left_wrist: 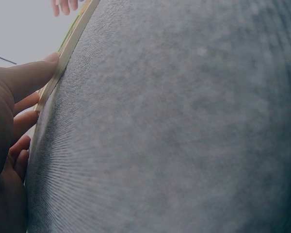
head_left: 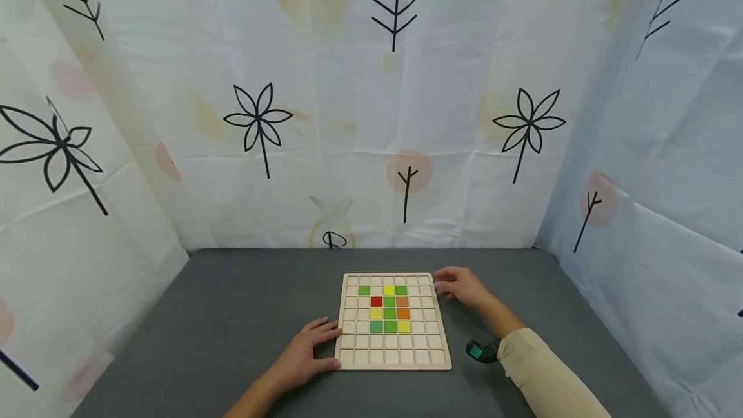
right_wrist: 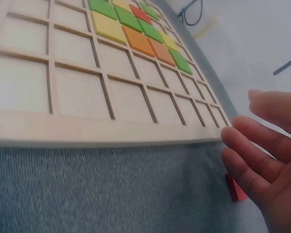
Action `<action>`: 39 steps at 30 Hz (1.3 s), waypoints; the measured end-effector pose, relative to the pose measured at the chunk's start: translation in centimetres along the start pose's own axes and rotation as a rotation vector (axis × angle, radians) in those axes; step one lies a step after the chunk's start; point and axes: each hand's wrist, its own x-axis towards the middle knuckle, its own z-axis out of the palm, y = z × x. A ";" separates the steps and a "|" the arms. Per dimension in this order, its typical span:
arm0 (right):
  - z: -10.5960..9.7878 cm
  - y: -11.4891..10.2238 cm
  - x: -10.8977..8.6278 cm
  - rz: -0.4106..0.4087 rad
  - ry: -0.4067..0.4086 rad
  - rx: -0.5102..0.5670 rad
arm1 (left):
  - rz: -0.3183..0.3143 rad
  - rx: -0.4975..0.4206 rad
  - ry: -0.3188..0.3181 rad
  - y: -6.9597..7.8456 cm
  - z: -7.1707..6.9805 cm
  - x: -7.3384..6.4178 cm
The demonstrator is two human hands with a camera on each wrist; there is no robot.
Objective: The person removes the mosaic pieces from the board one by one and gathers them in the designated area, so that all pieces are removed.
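A pale wooden grid board (head_left: 393,358) lies flat on the table, with square tiles in its middle cells. Among them are a red tile (head_left: 376,301), an orange tile (head_left: 403,313), a yellow tile (head_left: 404,326) and several green ones. My left hand (head_left: 304,355) rests at the board's left edge, thumb near the front corner and fingers further up, touching the side. Beside the far right corner is my right hand (head_left: 461,286), its relaxed fingertips right at the rim. In the right wrist view a red block (right_wrist: 236,188) shows on the table, partly hidden by that hand's fingers.
The dark grey table (head_left: 261,289) reaches back to a pale curtain (head_left: 331,69) printed with leaves and flowers, which also hangs along both sides. A dark device (head_left: 483,351) with a teal face sits at the right wrist, beside the beige sleeve (head_left: 542,373).
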 end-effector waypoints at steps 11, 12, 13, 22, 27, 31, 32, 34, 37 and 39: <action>2.0 -0.6 1.2 -0.024 -0.012 0.049 | 0.007 0.000 0.006 0.1 0.1 -0.1; 2.1 -0.6 1.2 -0.023 -0.010 0.053 | 0.006 -0.001 0.004 0.2 0.1 0.0; 2.3 -0.6 1.3 -0.025 -0.007 0.056 | 0.003 -0.003 0.001 0.2 0.1 0.0; 3.8 -0.9 2.2 0.020 0.028 0.005 | -0.003 -0.010 -0.003 0.2 0.0 0.1; 4.6 -0.8 2.9 0.016 0.045 -0.064 | -0.005 -0.007 -0.002 0.1 0.1 0.1; 5.0 -0.8 3.1 0.002 0.039 -0.104 | -0.009 -0.014 -0.005 0.1 0.1 0.1; 5.1 -0.8 3.1 0.001 0.040 -0.115 | -0.010 -0.017 -0.006 0.1 0.1 0.1; 5.3 -0.9 3.1 0.003 0.043 -0.131 | -0.016 -0.023 -0.009 0.1 0.1 0.1; 5.6 -1.1 3.1 -0.001 0.050 -0.148 | -0.023 -0.021 -0.010 0.0 0.0 0.1; 5.7 -1.3 3.1 -0.002 0.050 -0.155 | -0.023 -0.021 -0.010 0.0 0.0 0.1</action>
